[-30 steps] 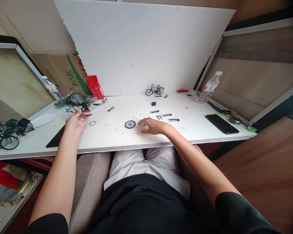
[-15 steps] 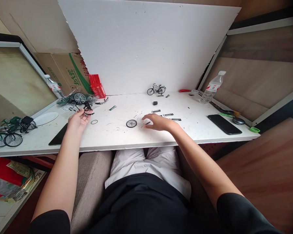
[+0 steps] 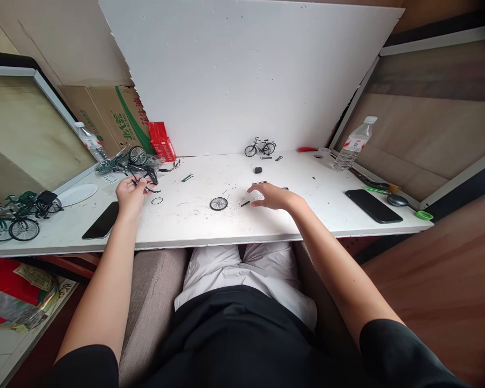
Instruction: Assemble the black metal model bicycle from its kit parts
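Note:
My left hand (image 3: 131,195) is closed on a partly built black model bicycle (image 3: 150,175), its one fitted wheel (image 3: 138,155) pointing up. A thin black ring (image 3: 157,201) lies on the table beside that hand. My right hand (image 3: 272,196) hovers over the table with thumb and fingers apart, nothing between them. Just left of its fingertips is a small black rod (image 3: 244,203). Further left lies a loose spoked wheel (image 3: 219,203). Part of the slim black pieces is hidden behind the right hand.
A finished model bicycle (image 3: 260,146) stands at the back, a black block (image 3: 257,170) before it. Green model bicycles (image 3: 24,215) stand far left, near a white plate (image 3: 80,195). Phones (image 3: 373,206) lie on both sides. A water bottle (image 3: 354,144) stands right.
My right hand has moved to the right, away from the loose wheel and the small rod. My left hand has turned the model bicycle slightly, its wheel shifting up and right.

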Available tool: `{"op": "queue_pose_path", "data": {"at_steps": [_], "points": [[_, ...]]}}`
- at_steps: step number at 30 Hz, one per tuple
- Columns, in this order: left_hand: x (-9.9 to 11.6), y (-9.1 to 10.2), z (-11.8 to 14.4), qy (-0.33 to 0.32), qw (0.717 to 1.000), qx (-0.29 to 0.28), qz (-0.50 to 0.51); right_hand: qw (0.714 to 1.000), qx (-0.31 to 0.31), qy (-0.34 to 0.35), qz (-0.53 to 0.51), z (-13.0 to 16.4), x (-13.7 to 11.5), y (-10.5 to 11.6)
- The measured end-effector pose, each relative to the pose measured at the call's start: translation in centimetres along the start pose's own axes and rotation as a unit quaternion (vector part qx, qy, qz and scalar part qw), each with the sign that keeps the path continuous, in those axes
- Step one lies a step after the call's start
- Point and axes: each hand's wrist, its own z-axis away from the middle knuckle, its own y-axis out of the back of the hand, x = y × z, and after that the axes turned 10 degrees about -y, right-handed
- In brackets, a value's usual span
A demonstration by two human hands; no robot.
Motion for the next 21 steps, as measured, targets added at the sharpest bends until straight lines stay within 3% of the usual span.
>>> {"op": "queue_pose_path", "data": {"at_steps": [4, 13, 21], "points": [[-0.7, -0.7, 1.1, -0.101, 0.990, -0.057, -0.077, 1.000, 0.008, 0.009, 0.003, -0.3, 0.1, -0.1], [0.3, -2.0, 3.3, -0.165, 0.969, -0.129, -0.129, 1.000, 0.009, 0.006, 0.000, -0.4, 0.4, 0.0], [1.5, -3.4, 5.6, -0.236, 0.921, -0.227, -0.209, 1.000, -0.002, 0.010, 0.008, -0.5, 0.4, -0.2]]}}
